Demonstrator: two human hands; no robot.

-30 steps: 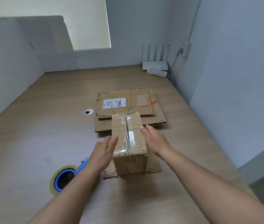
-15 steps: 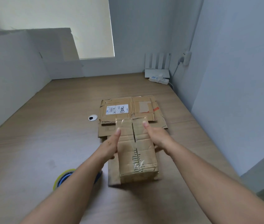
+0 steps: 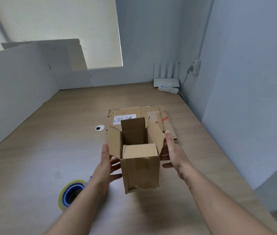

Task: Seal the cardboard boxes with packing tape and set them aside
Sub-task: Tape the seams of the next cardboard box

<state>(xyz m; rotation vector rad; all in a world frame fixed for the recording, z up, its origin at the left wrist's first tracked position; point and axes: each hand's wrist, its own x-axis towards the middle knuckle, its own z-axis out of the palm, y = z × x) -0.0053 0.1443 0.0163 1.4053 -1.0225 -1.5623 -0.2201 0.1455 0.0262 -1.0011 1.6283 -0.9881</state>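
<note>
Here, your left hand and right hand, fingers spread, press the cardboard box upright near the desk's front edge, flaps open, likely for taping.

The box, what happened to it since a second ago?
The left hand and right hand flipped the box over. Its taped end faced up before; now its open end with loose flaps faces up, held between their straight fingers. The tape roll and flattened cardboard stayed put.
</note>
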